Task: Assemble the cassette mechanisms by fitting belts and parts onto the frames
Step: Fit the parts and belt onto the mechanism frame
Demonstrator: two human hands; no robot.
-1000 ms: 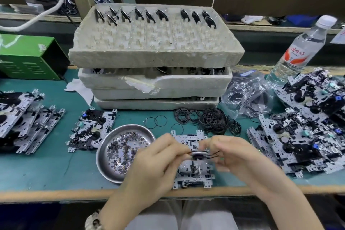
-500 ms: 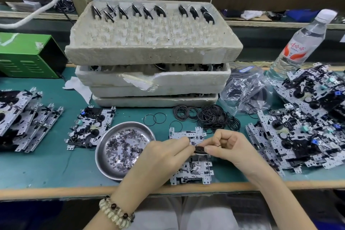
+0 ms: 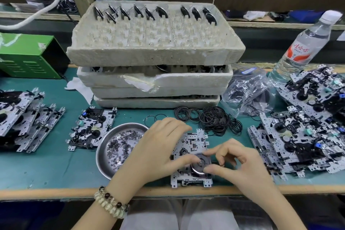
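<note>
The flywheel [image 3: 200, 162], held up between both hands a moment ago, has come down and now lies flat on the frame [image 3: 193, 141]. The frame itself has not moved from the near edge of the bench. The right hand [image 3: 242, 166] pinches the wheel's right rim between forefinger and thumb, its other fingers curled above. The left hand [image 3: 160, 147] lies loosely spread on the frame's left half, its thumb tip touching the wheel's left edge. Whether a belt is around the wheel cannot be told. Just left of the grip sits a steel dish [image 3: 104, 169] of small washers. Beyond it is a heap of loose belts [image 3: 214, 121], then stacked foam trays [image 3: 155, 54]. To its right lie piled assembled mechanisms [image 3: 298, 136].
</note>
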